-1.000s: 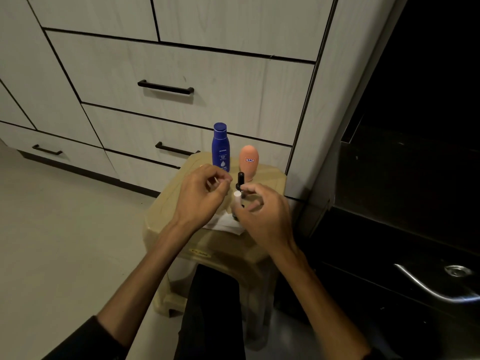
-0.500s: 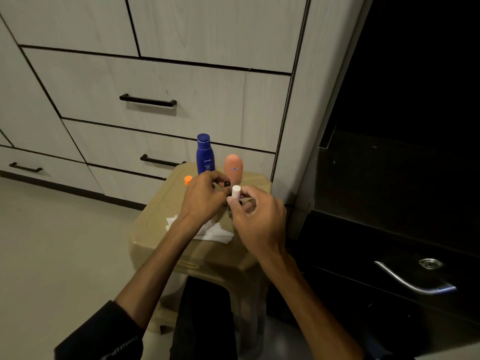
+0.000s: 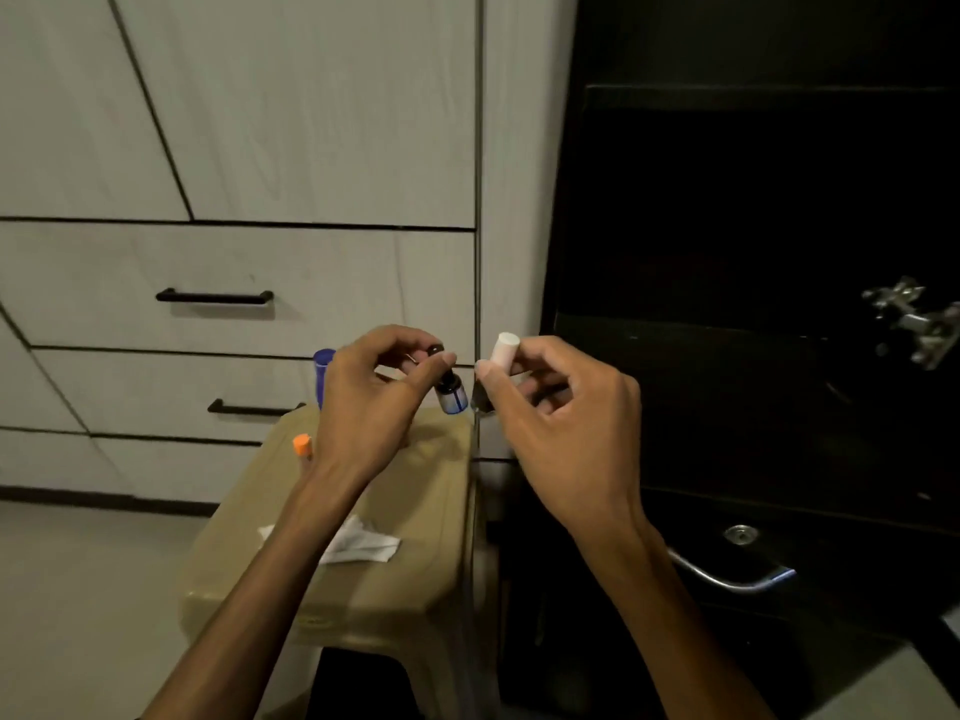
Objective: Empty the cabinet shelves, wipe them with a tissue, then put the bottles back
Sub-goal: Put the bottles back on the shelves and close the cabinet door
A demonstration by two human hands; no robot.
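My left hand (image 3: 371, 402) pinches a small dark dropper bottle (image 3: 450, 393) by its neck, lifted above the beige stool (image 3: 332, 589). My right hand (image 3: 563, 418) grips a small white-capped bottle (image 3: 505, 349), held up in front of the open dark cabinet (image 3: 753, 241). Behind my left hand only the cap of a blue lotion bottle (image 3: 323, 374) shows. An orange-capped item (image 3: 302, 445) stands on the stool by my left wrist. A crumpled white tissue (image 3: 358, 543) lies on the stool top, partly under my left forearm.
Pale wood-grain drawers with black handles (image 3: 214, 297) fill the left wall. The dark cabinet's shelf (image 3: 727, 335) sits at hand height; a metal hinge (image 3: 909, 319) juts out at right. Lower down are a curved metal handle (image 3: 727, 576) and a round lock (image 3: 742, 533).
Both hands have risen off the stool, each with a small bottle, and moved apart. The view swung right and up toward the dark cabinet. The peach bottle is out of sight now.
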